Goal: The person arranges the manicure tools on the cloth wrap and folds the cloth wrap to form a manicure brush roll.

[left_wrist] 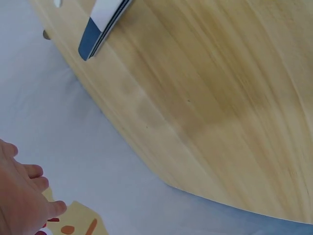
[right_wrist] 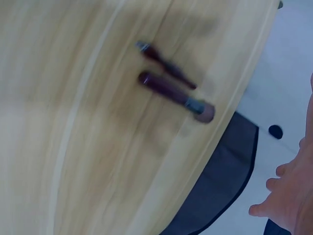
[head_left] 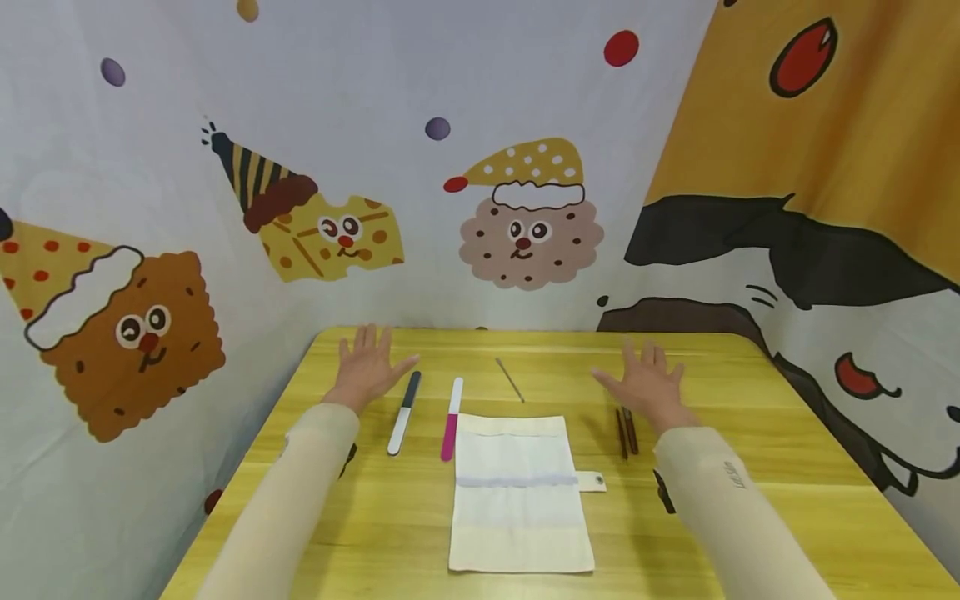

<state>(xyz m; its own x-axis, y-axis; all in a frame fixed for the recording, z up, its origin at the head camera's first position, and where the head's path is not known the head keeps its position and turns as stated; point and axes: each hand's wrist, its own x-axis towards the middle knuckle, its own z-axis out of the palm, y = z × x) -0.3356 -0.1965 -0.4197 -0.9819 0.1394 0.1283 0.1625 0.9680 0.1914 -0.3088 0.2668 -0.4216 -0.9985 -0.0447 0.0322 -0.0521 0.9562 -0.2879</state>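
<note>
Both hands, left (head_left: 365,371) and right (head_left: 648,387), were raised above the far part of the desk (head_left: 375,542), palms down, fingers spread and thumbs turned inward; neither pinched or held anything. The open cloth pouch (head_left: 517,529) lay flat between the forearms, nearer the person than either hand, so that both hands stood beyond it, one to each side. Its long axis ran toward and away from the person, and its snap strap (head_left: 591,482) pointed to the right forearm. The dark-and-white file (head_left: 405,414) lay just inward of the left hand, its far end leaning right; the pink-and-white file (head_left: 452,419) lay beside the pouch's far left corner. Two brown brushes (head_left: 632,435) lay side by side, nearest the right hand. A thin rod (head_left: 510,380) rested slantwise beyond the pouch, between the hands and well apart from both.
</note>
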